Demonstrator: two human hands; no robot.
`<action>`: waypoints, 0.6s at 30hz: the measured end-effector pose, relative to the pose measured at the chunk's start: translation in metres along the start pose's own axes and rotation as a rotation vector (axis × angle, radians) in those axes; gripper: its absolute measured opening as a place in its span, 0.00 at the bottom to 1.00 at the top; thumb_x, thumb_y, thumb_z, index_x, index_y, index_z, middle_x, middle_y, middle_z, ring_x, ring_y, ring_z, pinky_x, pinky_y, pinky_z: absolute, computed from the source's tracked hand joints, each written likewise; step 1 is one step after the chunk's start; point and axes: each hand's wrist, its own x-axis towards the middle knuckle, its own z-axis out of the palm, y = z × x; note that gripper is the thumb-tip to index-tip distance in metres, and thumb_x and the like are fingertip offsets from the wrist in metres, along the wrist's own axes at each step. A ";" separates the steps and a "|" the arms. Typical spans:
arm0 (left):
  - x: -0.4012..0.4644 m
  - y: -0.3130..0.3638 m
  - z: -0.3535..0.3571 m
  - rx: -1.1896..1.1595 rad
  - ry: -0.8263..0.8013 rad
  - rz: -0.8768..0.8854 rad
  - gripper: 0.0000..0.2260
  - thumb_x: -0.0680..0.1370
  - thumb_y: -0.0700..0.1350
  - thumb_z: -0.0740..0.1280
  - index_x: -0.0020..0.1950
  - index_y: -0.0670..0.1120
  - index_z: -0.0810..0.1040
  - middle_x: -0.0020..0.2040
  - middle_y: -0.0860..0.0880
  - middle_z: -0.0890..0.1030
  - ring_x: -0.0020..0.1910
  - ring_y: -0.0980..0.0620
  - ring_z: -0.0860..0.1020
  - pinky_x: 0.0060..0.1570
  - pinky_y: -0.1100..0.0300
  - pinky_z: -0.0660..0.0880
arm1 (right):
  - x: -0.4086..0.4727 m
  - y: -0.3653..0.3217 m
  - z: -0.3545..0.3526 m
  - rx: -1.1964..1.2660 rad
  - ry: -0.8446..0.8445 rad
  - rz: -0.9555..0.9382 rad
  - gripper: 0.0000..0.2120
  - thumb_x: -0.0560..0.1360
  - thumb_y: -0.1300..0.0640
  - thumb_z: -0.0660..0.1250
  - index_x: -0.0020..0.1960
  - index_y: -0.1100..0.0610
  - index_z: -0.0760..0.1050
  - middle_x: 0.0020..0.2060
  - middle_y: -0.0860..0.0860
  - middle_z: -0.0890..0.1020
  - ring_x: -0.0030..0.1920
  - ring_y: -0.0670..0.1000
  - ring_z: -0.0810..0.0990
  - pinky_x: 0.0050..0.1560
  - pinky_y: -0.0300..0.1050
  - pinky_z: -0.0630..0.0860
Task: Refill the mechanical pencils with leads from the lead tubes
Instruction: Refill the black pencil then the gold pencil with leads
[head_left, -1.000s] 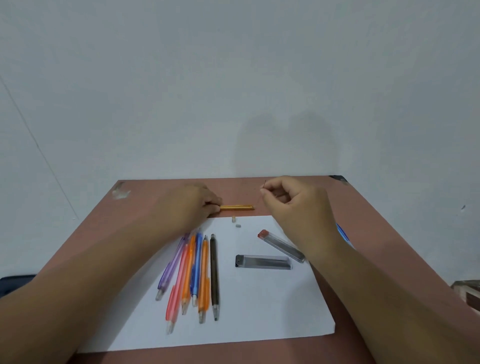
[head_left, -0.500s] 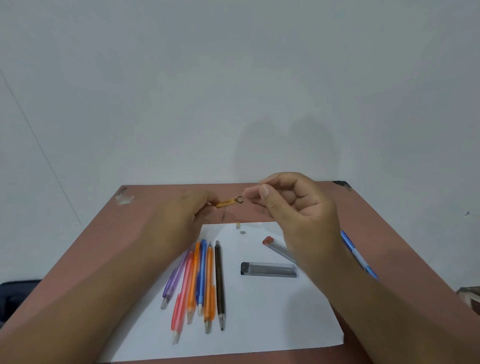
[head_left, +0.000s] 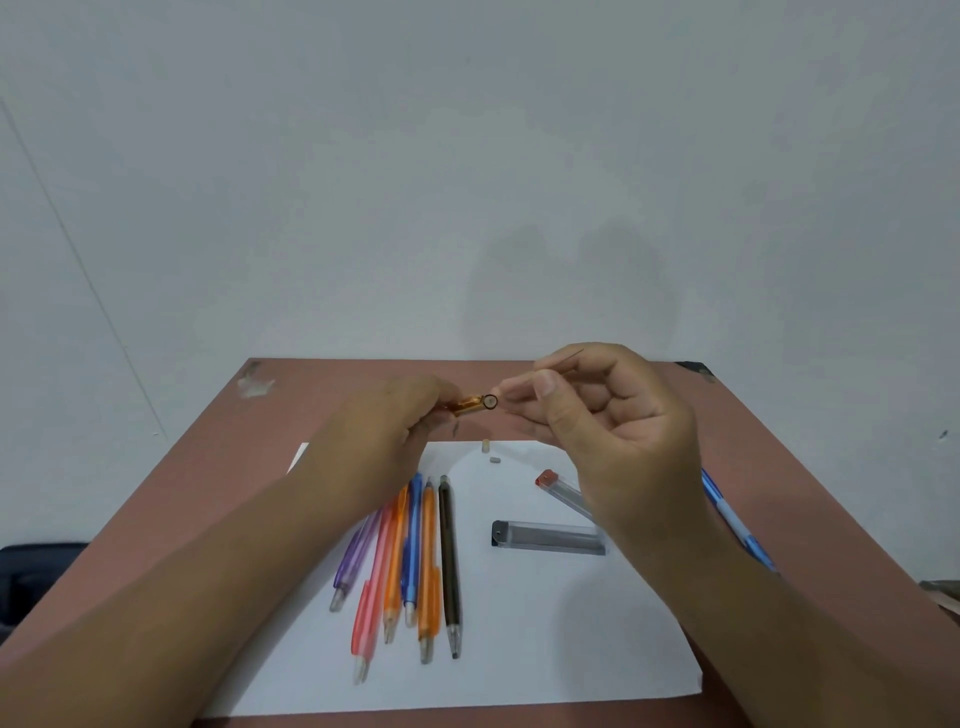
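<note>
Head view shows the left hand (head_left: 384, 436) gripping an amber mechanical pencil (head_left: 474, 404) above the table's (head_left: 779, 447) far edge, its long axis near level, open end facing the right hand (head_left: 608, 431). That hand pinches a thin lead (head_left: 570, 356), slanting up and rightward, just beside the opening. Six pencils (head_left: 410, 551) lie on white paper (head_left: 545, 649), tips toward the person, beside two lead tubes (head_left: 550, 538).

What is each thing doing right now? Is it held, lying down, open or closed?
Left hand: grips the amber pencil.
Amber pencil: held up, open end facing the lead.
Right hand: pinches a thin lead.
Lead: held, not yet inside.
Red-capped lead tube: lying on the paper.
Black-capped lead tube: lying flat.
Six pencils: lying side by side.
Blue pencil: lying on the table.
</note>
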 end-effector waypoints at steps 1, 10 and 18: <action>0.000 0.000 0.000 0.000 0.001 0.002 0.08 0.82 0.41 0.65 0.58 0.49 0.80 0.48 0.54 0.80 0.47 0.52 0.77 0.47 0.56 0.77 | 0.000 0.001 0.000 -0.014 -0.005 -0.020 0.03 0.78 0.68 0.66 0.52 0.65 0.78 0.43 0.58 0.86 0.48 0.57 0.87 0.52 0.51 0.84; 0.000 -0.001 -0.003 0.033 -0.013 0.013 0.08 0.82 0.42 0.64 0.57 0.51 0.80 0.47 0.55 0.80 0.45 0.53 0.77 0.45 0.57 0.76 | 0.000 0.008 -0.003 -0.116 -0.004 -0.090 0.04 0.78 0.69 0.68 0.52 0.65 0.79 0.44 0.55 0.87 0.49 0.56 0.87 0.53 0.57 0.84; 0.000 -0.001 -0.003 0.060 0.014 0.049 0.08 0.81 0.41 0.65 0.58 0.49 0.81 0.44 0.58 0.76 0.43 0.55 0.74 0.42 0.61 0.71 | 0.003 0.009 -0.003 -0.107 0.006 -0.093 0.04 0.79 0.69 0.68 0.52 0.63 0.79 0.44 0.56 0.87 0.49 0.57 0.87 0.53 0.59 0.83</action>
